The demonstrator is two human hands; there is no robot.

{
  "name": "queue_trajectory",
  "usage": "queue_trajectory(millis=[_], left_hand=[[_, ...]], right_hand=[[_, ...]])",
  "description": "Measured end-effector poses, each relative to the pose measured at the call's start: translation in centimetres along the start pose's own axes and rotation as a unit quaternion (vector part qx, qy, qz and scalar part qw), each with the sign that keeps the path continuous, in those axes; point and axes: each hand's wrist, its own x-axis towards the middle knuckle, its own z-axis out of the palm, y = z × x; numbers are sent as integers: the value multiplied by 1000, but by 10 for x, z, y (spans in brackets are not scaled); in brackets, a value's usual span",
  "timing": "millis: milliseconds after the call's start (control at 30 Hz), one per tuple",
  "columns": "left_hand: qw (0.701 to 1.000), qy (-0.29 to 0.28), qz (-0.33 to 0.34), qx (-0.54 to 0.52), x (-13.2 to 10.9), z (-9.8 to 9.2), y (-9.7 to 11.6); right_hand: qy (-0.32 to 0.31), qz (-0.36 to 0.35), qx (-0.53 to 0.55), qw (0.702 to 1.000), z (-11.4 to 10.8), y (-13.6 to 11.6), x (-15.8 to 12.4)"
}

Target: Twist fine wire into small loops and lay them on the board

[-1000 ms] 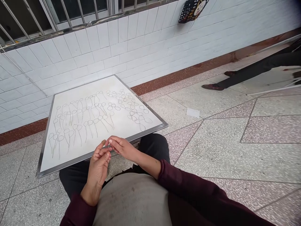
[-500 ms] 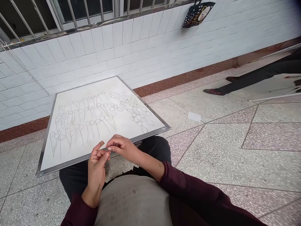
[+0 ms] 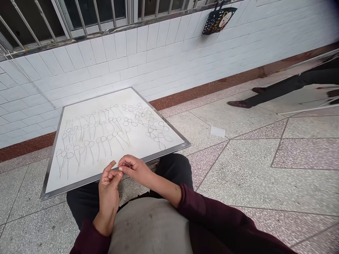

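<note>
Over the near edge of a white board, my two hands meet fingertip to fingertip. My right hand pinches a thin wire, whose curved part shows between thumb and fingers. Thumb and forefinger of my left hand are closed at the same spot, on the wire's other part; that grip is mostly hidden. Rows of thin wires with looped heads and long tails lie across the board's left and middle. Several figure-eight wire loops are grouped on its right side.
The board has a metal frame and sits above my knees. Behind it stands a white tiled wall with a barred window and a hanging black basket. At right are another person's legs and a white paper on the floor.
Both hands keep their pinch at nearly the same place. My right hand has shifted slightly left and down, and the view has moved a little.
</note>
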Motion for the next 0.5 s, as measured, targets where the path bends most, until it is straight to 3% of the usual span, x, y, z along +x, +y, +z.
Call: queue_trajectory(millis=[200, 500], left_hand=[[999, -43, -10, -24, -3, -1, 2], [997, -31, -12, -64, -3, 5, 1]], right_hand=[[-47, 81, 119, 989, -7, -7, -2], [-41, 67, 167, 983, 1, -8, -5]])
